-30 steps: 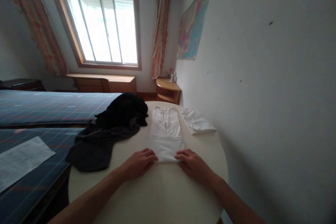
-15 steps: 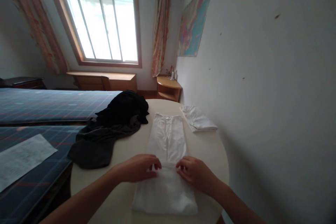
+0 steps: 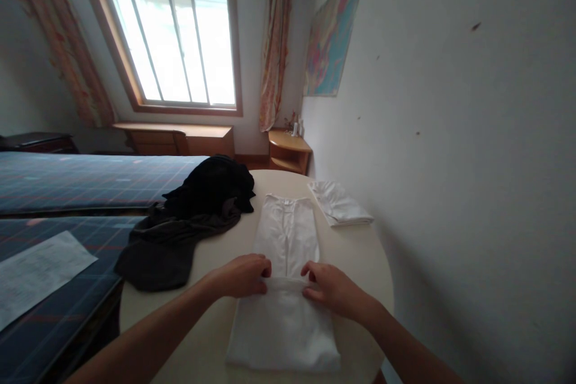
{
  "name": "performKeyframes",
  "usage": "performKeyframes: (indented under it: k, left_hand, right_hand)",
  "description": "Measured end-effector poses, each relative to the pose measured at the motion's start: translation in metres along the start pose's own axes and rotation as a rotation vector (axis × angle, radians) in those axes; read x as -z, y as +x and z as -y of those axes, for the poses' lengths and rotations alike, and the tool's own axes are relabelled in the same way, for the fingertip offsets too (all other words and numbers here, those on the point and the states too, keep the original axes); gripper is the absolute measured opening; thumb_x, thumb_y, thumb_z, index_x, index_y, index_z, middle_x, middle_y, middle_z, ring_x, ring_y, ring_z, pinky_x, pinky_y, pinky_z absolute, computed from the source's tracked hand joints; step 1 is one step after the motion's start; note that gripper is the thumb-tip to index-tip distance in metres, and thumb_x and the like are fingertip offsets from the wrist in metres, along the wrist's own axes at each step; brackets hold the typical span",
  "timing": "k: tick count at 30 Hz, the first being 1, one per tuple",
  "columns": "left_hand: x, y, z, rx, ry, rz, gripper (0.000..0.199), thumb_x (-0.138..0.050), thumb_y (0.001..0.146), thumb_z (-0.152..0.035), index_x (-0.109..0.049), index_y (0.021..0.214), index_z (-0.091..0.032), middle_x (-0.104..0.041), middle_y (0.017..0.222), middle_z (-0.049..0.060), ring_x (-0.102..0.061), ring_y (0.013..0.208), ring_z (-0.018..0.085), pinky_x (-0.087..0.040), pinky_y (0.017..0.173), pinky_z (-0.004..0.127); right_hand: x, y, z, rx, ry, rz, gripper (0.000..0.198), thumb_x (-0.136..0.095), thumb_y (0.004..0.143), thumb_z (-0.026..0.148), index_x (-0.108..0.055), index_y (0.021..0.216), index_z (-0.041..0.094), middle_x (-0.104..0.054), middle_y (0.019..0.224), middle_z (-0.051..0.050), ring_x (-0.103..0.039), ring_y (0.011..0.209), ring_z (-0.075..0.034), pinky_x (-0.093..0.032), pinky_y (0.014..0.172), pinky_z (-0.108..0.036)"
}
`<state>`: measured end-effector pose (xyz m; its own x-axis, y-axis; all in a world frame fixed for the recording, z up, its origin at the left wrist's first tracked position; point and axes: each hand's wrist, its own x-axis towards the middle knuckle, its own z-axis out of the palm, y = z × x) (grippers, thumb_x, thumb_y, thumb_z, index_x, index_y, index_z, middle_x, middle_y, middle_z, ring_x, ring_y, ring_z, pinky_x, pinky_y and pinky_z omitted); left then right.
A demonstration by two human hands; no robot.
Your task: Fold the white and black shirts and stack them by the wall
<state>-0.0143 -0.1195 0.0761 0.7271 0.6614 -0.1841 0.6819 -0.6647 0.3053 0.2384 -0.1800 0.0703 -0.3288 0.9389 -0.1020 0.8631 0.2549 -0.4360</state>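
A pair of white trousers (image 3: 288, 234) lies lengthwise on the round cream table (image 3: 360, 264), waist end farthest from me. Its near part is folded over in a flat layer, with the layer's edge crossing the middle. My left hand (image 3: 246, 276) is at the left end of that edge, fingers curled and closed on the cloth. At the right end, my right hand (image 3: 332, 288) pinches the same edge between thumb and fingers. The undersides of the fingers are partly hidden.
A heap of black clothing (image 3: 216, 186) and dark grey clothing (image 3: 157, 258) hangs over the table's left side. A folded white garment (image 3: 342, 207) lies at the back right, near the wall. Left is a plaid mattress (image 3: 103, 183) with a paper sheet (image 3: 40, 276).
Both hands have shifted slightly away from me along the trousers, and the fingers have closed more on the folded edge. The other things have not moved.
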Motion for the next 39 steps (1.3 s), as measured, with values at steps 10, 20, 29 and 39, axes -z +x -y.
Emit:
performKeyframes:
  k: [10, 20, 29, 39]
  left_hand:
    - [0.019, 0.001, 0.006, -0.059, -0.161, 0.038, 0.029, -0.06, 0.085, -0.029, -0.068, 0.113, -0.025, -0.073, 0.106, 0.004, -0.068, 0.092, 0.023, -0.048, 0.079, 0.028]
    - [0.079, 0.083, 0.039, -0.001, 0.007, -0.41, 0.026, -0.055, 0.093, -0.027, -0.067, 0.116, -0.023, -0.07, 0.111, 0.005, -0.064, 0.104, 0.024, -0.047, 0.093, 0.033]
    - [-0.02, 0.11, 0.06, 0.024, 0.125, -0.412, 0.061, -0.048, 0.099, -0.042, -0.036, 0.152, -0.015, -0.031, 0.159, 0.016, -0.026, 0.148, 0.032, -0.026, 0.118, 0.048]
    - [-0.045, 0.039, 0.022, 0.101, 0.173, -0.221, 0.062, -0.035, 0.101, -0.05, -0.03, 0.155, -0.019, -0.019, 0.163, 0.016, -0.015, 0.15, 0.035, -0.022, 0.118, 0.053]
  right_hand:
    - [0.019, 0.006, -0.004, 0.097, 0.127, 0.111, 0.02, -0.058, 0.09, 0.034, -0.068, 0.102, 0.021, -0.071, 0.091, -0.003, -0.062, 0.079, -0.017, -0.041, 0.068, -0.024]
    - [0.084, 0.1, -0.043, 0.114, -0.024, -0.237, 0.025, -0.051, 0.095, 0.026, -0.066, 0.112, 0.016, -0.072, 0.106, -0.009, -0.065, 0.096, -0.02, -0.046, 0.085, -0.03]
    - [-0.001, 0.127, -0.068, 0.061, -0.264, -0.184, 0.058, -0.041, 0.1, 0.045, -0.039, 0.15, 0.017, -0.038, 0.156, -0.013, -0.028, 0.146, -0.029, -0.022, 0.119, -0.048]
    - [-0.031, 0.066, -0.033, 0.096, -0.24, -0.169, 0.059, -0.046, 0.097, 0.048, -0.039, 0.151, 0.025, -0.038, 0.157, -0.009, -0.03, 0.145, -0.029, -0.019, 0.119, -0.048]
